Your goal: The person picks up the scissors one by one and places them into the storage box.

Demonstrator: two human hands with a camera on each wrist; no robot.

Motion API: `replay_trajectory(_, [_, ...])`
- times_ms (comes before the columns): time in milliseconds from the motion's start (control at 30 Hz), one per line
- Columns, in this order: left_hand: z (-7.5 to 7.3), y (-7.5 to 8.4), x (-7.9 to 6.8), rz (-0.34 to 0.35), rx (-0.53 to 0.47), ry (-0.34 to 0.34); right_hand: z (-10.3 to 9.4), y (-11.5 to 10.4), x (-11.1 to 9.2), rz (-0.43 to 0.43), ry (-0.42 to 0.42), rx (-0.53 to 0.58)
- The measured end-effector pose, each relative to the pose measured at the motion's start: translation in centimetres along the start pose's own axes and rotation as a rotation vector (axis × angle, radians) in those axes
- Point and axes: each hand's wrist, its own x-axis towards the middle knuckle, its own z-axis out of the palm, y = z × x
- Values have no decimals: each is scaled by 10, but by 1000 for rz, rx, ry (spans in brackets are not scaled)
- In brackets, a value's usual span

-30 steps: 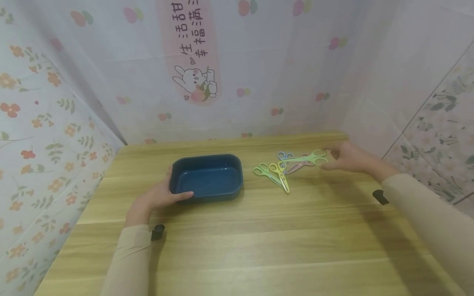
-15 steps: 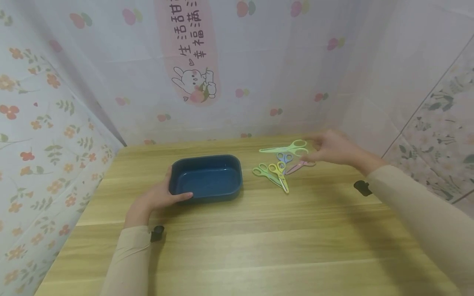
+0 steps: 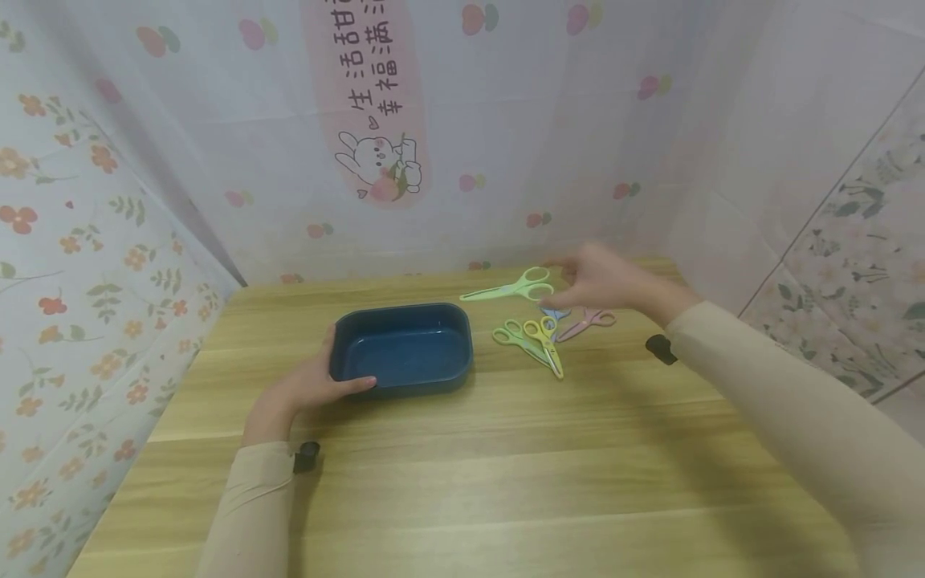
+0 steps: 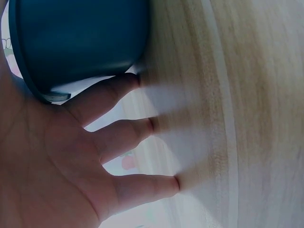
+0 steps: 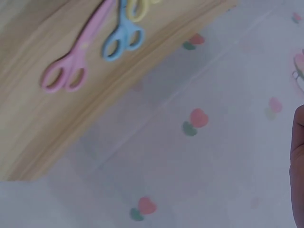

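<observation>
My right hand (image 3: 607, 281) pinches a pair of light green scissors (image 3: 515, 286) by the handle loops, blades pointing left, above the back of the table. Only an edge of that hand (image 5: 297, 161) shows in the right wrist view. Spread round the left end of a dark blue rectangular box (image 3: 405, 353), my left hand (image 3: 303, 385) lays its thumb along the near rim. In the left wrist view its straight fingers (image 4: 128, 135) reach down to the tabletop beside the box wall (image 4: 85, 38). No contents show inside the box.
Yellow scissors (image 3: 545, 341) lie across green scissors (image 3: 516, 337) right of the box. Blue scissors (image 5: 124, 33) and pink scissors (image 5: 76, 57) lie close by. The wooden tabletop (image 3: 462, 482) ends at a printed curtain (image 3: 506, 120); curtains hang on both sides too.
My right hand has carried the light green scissors leftward from above the other scissors toward the box. The left hand and the box have stayed in place.
</observation>
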Motion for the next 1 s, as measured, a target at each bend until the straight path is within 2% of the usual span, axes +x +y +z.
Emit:
replay_trajectory(133, [-1,1,-1,1,-3,-5,1,-12,16,-2,-33,-30])
replay_trajectory(300, [-1,2,-1,4,-2,-7,3,-29,36,21,-99,-13])
replay_trajectory(433, [-2,2,-1,3,-2,-8,7,-44,53,-20,-131,-14])
replay_trajectory(600, [-2,3,-1,9,-4,4,18,-61,74,-57,-184,-46])
replay_trajectory(867, [0,2,1,8,4,11,37,-95,104,-41,-290,-105])
replay_trajectory(1000, [0,1,2,8,1,14,50,-106,116,-90,-305,-159])
